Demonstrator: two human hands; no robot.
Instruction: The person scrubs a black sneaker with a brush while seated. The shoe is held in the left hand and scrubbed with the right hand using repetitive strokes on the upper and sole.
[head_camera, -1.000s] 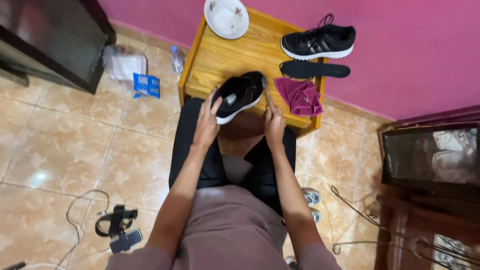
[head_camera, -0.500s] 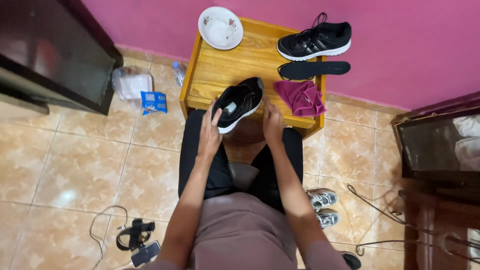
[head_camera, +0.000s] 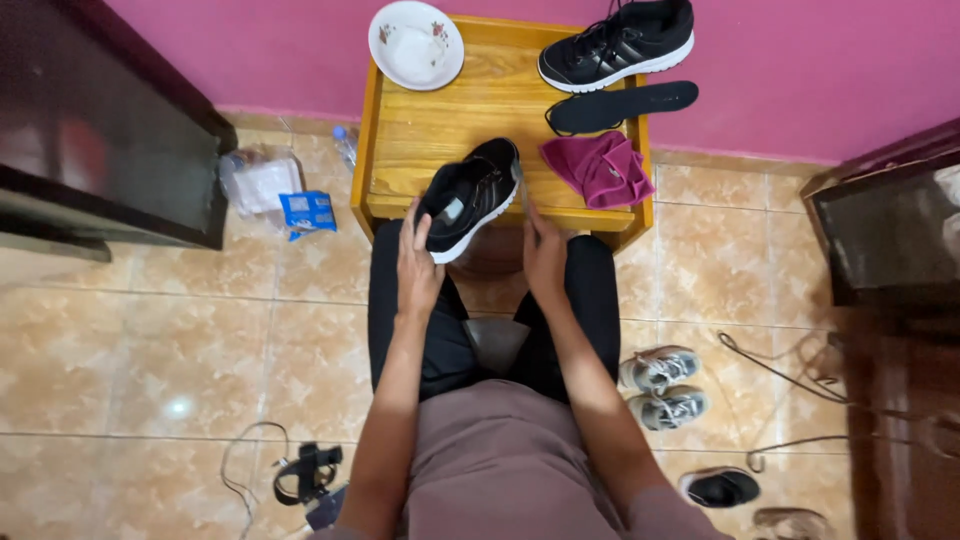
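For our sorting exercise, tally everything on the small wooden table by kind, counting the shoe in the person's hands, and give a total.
Black shoes: 2, one at the back, one held at the front edge
Insole: 1
Bowl: 1
Cloth: 1
Total: 5

I see the bench (head_camera: 440, 130) against the wall; a bowl (head_camera: 416, 43) at its far left corner; a second shoe (head_camera: 620, 42) far right, an insole (head_camera: 622, 106) just before it, a cloth (head_camera: 600, 167) nearer; the shoe (head_camera: 468, 196) overhangs the near edge between my left hand (head_camera: 415, 262) and right hand (head_camera: 545, 255).
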